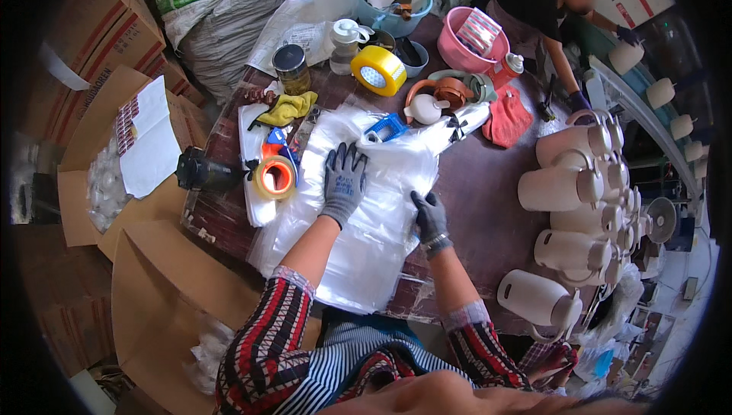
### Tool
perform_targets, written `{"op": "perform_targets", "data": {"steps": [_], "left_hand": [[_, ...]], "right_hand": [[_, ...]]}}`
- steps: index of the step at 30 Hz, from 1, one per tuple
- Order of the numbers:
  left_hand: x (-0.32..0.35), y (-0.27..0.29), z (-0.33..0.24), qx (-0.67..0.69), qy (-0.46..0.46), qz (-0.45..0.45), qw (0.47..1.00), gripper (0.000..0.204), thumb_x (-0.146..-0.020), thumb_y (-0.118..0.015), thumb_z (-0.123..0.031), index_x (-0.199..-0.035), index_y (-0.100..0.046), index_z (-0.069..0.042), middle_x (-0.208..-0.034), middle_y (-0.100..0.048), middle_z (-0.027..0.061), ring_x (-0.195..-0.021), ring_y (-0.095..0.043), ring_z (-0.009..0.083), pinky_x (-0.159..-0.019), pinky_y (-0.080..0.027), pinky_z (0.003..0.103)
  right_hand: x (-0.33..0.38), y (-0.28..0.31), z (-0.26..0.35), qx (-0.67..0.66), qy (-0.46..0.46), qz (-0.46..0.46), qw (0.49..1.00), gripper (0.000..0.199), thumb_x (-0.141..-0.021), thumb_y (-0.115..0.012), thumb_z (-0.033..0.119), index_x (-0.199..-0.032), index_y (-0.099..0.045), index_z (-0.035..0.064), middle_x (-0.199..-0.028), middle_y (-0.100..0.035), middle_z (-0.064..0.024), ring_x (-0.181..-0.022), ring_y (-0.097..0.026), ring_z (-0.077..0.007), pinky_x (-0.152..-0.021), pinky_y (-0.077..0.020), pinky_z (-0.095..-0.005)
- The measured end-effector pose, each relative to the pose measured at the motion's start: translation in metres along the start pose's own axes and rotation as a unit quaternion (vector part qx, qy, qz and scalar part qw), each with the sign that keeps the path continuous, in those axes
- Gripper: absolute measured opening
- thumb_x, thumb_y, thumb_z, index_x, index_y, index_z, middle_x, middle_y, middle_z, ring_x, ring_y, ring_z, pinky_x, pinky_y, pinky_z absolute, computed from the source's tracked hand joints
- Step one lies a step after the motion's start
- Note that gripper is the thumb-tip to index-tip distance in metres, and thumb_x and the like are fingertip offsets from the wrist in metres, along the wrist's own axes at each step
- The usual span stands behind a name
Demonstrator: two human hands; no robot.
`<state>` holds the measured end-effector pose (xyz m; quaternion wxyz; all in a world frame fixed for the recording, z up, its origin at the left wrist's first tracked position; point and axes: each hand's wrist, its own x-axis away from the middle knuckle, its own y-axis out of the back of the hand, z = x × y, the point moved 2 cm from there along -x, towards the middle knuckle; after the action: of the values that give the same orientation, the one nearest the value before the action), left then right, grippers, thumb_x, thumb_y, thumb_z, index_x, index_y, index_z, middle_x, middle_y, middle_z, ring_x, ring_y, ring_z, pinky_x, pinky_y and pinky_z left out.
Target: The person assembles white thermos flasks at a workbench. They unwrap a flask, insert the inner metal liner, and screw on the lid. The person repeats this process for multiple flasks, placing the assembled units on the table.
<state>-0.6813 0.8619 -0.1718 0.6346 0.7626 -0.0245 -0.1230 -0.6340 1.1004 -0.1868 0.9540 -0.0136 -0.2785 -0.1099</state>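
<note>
A stack of clear plastic bags (358, 262) lies across the table in front of me. My left hand (345, 184), in a grey glove with dark fingertips, rests flat on it with the fingers apart. At the stack's right edge, my right hand (431, 218), gloved alike, has its fingers bent and closed on the edge of a plastic bag; its grip is partly hidden. A blue tape dispenser (386, 128) sits on the bags beyond my left hand. Left of the stack is a roll of clear tape (274, 178) with an orange core.
Several pale thermos jugs (559, 189) crowd the table's right side. At the back are yellow tape (378, 71), a glass jar (291, 69), a pink basin (473, 37) and a red cloth (507, 119). Open cartons (164, 285) stand left. A co-worker (537, 14) reaches in from the far right.
</note>
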Motion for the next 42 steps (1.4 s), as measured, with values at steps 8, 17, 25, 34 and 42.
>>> {"op": "perform_targets", "data": {"steps": [8,17,25,34,42], "left_hand": [[0.001,-0.017,0.007,0.061,-0.016,-0.041,0.997,0.045,-0.089,-0.059,-0.028,-0.130,-0.060,-0.010,-0.155,-0.039,0.0202,-0.146,-0.031,0.0391,-0.120,-0.020,0.057],[-0.008,-0.013,0.006,0.076,-0.014,0.009,0.997,0.046,-0.095,-0.050,-0.032,-0.136,-0.058,-0.011,-0.159,-0.035,0.0199,-0.148,-0.028,0.0392,-0.121,-0.016,0.057],[-0.043,-0.022,0.000,0.060,-0.037,0.027,0.997,0.050,-0.096,-0.051,-0.032,-0.141,-0.054,-0.012,-0.158,-0.036,0.0168,-0.147,-0.029,0.0378,-0.121,-0.016,0.056],[-0.043,-0.017,0.011,0.252,0.006,-0.117,0.961,0.075,-0.086,-0.065,-0.031,-0.148,-0.037,0.001,-0.153,-0.036,0.0278,-0.142,-0.034,0.0434,-0.119,-0.022,0.055],[-0.030,-0.006,0.019,0.277,0.003,-0.174,0.945,0.068,-0.085,-0.067,-0.021,-0.147,-0.045,-0.004,-0.148,-0.044,0.0216,-0.140,-0.036,0.0408,-0.117,-0.026,0.052]], "right_hand": [[-0.060,-0.102,0.174,0.531,0.544,0.097,0.642,0.023,-0.083,-0.066,0.009,-0.106,-0.070,0.0139,-0.111,-0.066,-0.0080,-0.100,-0.063,-0.0311,-0.084,-0.0510,-0.0401],[-0.144,-0.128,0.161,0.729,0.460,0.212,0.460,0.023,-0.089,-0.060,0.020,-0.110,-0.070,0.0216,-0.102,-0.069,-0.0037,-0.099,-0.066,-0.0250,-0.083,-0.0537,-0.0379],[-0.155,-0.084,0.230,0.581,0.557,0.229,0.548,0.035,-0.083,-0.064,0.012,-0.115,-0.073,0.0246,-0.112,-0.072,0.0010,-0.099,-0.066,-0.0237,-0.090,-0.0526,-0.0349],[-0.150,-0.143,0.177,0.752,0.444,0.240,0.424,0.013,-0.088,-0.062,0.022,-0.088,-0.072,0.0144,-0.087,-0.069,-0.0105,-0.085,-0.069,-0.0299,-0.071,-0.0552,-0.0405],[-0.018,-0.050,0.163,0.599,0.499,0.083,0.620,0.027,-0.089,-0.065,0.030,-0.112,-0.062,0.0164,-0.097,-0.065,-0.0104,-0.085,-0.065,-0.0307,-0.072,-0.0534,-0.0448]]}}
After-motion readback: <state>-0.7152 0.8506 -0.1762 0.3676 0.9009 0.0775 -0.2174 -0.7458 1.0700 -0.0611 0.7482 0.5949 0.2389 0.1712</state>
